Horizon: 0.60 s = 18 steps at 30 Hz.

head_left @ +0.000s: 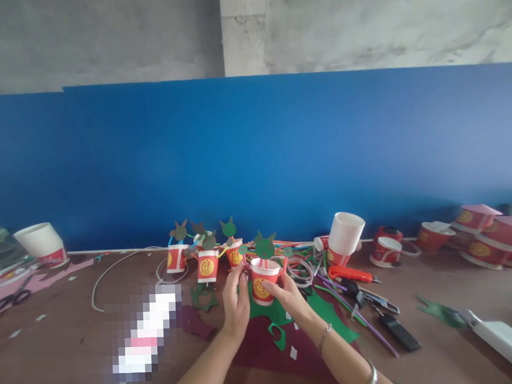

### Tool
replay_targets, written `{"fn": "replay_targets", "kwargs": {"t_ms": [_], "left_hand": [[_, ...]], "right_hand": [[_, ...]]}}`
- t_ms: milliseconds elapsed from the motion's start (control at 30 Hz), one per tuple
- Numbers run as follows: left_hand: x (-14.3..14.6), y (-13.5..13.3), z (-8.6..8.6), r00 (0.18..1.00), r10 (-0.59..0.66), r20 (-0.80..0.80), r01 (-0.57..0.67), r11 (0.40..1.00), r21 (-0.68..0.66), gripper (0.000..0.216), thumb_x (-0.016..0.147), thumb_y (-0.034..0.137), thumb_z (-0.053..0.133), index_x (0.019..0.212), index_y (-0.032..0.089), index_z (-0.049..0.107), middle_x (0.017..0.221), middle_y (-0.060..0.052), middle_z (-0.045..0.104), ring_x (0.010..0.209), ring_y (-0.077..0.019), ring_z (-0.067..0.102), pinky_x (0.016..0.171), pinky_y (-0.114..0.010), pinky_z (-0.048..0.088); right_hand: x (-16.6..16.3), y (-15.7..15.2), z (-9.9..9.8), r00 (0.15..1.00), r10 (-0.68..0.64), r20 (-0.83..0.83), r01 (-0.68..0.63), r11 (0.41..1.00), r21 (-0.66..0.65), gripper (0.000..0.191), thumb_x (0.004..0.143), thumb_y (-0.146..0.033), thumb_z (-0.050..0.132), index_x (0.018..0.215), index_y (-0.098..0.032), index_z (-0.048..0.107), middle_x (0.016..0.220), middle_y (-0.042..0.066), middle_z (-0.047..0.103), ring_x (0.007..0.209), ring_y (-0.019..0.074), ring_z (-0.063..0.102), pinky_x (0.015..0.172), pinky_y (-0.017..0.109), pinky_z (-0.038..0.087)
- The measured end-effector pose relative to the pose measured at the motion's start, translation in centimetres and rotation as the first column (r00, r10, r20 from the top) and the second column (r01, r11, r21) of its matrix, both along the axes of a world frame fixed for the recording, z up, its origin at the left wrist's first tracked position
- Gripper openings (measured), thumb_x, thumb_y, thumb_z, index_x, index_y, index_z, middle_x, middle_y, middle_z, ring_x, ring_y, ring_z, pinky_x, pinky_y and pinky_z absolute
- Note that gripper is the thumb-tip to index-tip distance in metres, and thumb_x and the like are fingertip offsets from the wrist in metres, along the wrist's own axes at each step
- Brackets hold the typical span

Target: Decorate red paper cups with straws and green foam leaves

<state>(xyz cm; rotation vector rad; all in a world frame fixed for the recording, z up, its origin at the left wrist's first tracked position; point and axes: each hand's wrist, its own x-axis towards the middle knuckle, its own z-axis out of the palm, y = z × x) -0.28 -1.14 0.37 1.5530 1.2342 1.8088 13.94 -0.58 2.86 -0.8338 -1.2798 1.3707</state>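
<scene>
We take the red-and-white paper cup (260,300) near the middle of the view as the centre of the clock face. The cup is upright above the green paper (327,312); we cannot tell whether its base touches the paper or is lifted.

Our right hand (291,296), at 3 o'clock, is clamped on the cup, with the thumb across the front wall. Our left hand (236,304), at 9 o'clock, is raised beside the cup, fingers pointing upward; we cannot tell whether it grips. The hands are apart from each other.

A green animal-head cutout (264,246) with pointed ears is at 12 o'clock, above the rim. Pink stems (285,264) carrying green discs (287,251) are at 10 and 2 o'clock.

On the brown surface (76,327) we identify the following:
- 10 o'clock: a group of similar decorated cups (207,267).
- 2 o'clock: a tilted stack of cups (345,236).
- 3 o'clock: an orange-handled cutter (351,274).
- Between 3 and 4 o'clock: a black key fob (399,331).
- 6 o'clock: maroon paper (261,348).
- Between 8 and 9 o'clock: a pixelated bright object (147,330).
- 9 o'clock, far out: scissors (18,297).
</scene>
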Motion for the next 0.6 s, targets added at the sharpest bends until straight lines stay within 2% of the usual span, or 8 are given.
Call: {"fn": "replay_targets", "kwargs": {"t_ms": [167, 333, 600], "left_hand": [[-0.2, 0.1, 1.1, 0.994, 0.014, 0.107, -0.003, 0.994, -0.105, 0.032, 0.083, 0.042, 0.056, 0.096, 0.016, 0.071, 0.101, -0.01, 0.071, 0.097, -0.0249, 0.065, 0.087, -0.035, 0.05], [-0.2, 0.9, 0.7, 0.966, -0.002, 0.26, 0.067, 0.968, -0.242, 0.034, 0.074, 0.043, 0.066, 0.09, 0.014, 0.073, 0.093, -0.01, 0.074, 0.09, -0.0258, 0.066, 0.08, -0.033, 0.051], [-0.1, 1.0, 0.6, 0.915, -0.08, 0.396, 0.193, 0.947, -0.256, 0.034, 0.071, 0.043, 0.069, 0.088, 0.013, 0.072, 0.089, -0.008, 0.073, 0.087, -0.023, 0.065, 0.076, -0.029, 0.05]], "right_hand": [[0.0, 0.0, -0.2, 0.998, 0.056, -0.008, -0.056, 0.998, 0.009, 0.055, 0.067, -0.045, 0.074, 0.111, -0.017, 0.057, 0.106, 0.01, 0.068, 0.098, 0.0263, 0.063, 0.088, 0.04, 0.048], [0.1, -0.1, -0.2, 0.998, 0.046, -0.047, -0.046, 0.999, 0.004, 0.054, 0.068, -0.043, 0.074, 0.112, -0.018, 0.056, 0.112, 0.01, 0.066, 0.104, 0.0267, 0.061, 0.092, 0.041, 0.045], [0.1, 0.0, -0.5, 0.999, 0.039, -0.024, -0.038, 0.999, 0.028, 0.052, 0.068, -0.045, 0.074, 0.11, -0.019, 0.057, 0.11, 0.009, 0.067, 0.103, 0.027, 0.061, 0.091, 0.041, 0.046]]}}
